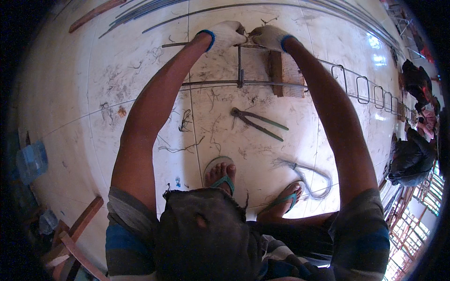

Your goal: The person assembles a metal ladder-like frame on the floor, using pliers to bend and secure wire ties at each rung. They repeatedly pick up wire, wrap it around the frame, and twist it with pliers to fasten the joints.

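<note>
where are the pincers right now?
Head view: the pincers lie on the tiled floor at centre, untouched, between the rebar and the person's sandalled feet.

Both gloved hands bunch over the far rebar, so the fingers and whatever they pinch stay hidden. The stirrup cage shrinks into blur toward the right rim.

glossy white tiled floor, scuffed, with bright glare at right.
</note>
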Demonstrator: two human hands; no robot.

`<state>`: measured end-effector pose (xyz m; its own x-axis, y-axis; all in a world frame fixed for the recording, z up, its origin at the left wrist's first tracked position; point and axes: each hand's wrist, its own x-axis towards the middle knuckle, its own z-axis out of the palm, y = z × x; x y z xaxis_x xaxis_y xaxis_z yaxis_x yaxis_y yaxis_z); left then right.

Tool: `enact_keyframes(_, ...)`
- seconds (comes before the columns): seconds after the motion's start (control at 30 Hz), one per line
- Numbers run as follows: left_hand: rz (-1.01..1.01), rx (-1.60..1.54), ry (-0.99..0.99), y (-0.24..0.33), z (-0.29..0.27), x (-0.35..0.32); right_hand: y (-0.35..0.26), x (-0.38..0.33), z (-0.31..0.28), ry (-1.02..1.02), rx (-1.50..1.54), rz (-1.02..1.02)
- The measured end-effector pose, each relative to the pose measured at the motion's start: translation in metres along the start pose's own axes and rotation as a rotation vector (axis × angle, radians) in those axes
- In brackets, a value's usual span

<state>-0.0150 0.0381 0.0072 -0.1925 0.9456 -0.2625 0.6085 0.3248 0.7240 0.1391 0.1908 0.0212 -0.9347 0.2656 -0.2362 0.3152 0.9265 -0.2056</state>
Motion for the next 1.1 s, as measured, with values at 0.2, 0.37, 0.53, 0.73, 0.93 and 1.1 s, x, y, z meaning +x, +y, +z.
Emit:
enact_keyframes(0.2,0.041,-0.066,-0.030,0.001,-0.002,-0.002,-0.056,-0.097,0.009,0.153,0.201,0.153)
enact_keyframes(0.37,0.028,-0.155,-0.102,-0.001,-0.003,0.000,-0.074,-0.091,0.043,0.195,0.021,0.269)
enact_keyframes(0.53,-0.002,-0.286,-0.142,-0.004,-0.005,0.001,-0.066,-0.064,0.060,0.199,0.134,0.207)
enact_keyframes(0.73,0.021,-0.382,-0.184,-0.014,-0.009,-0.002,-0.083,-0.086,0.043,0.314,0.072,0.182)
enact_keyframes(0.93,0.178,-0.355,-0.329,-0.030,-0.023,-0.012,-0.089,-0.096,-0.001,0.140,0.008,0.137)
enact_keyframes(1.1,0.242,-0.265,-0.290,-0.033,-0.023,-0.010,-0.090,-0.090,-0.016,0.139,-0.140,-0.035)
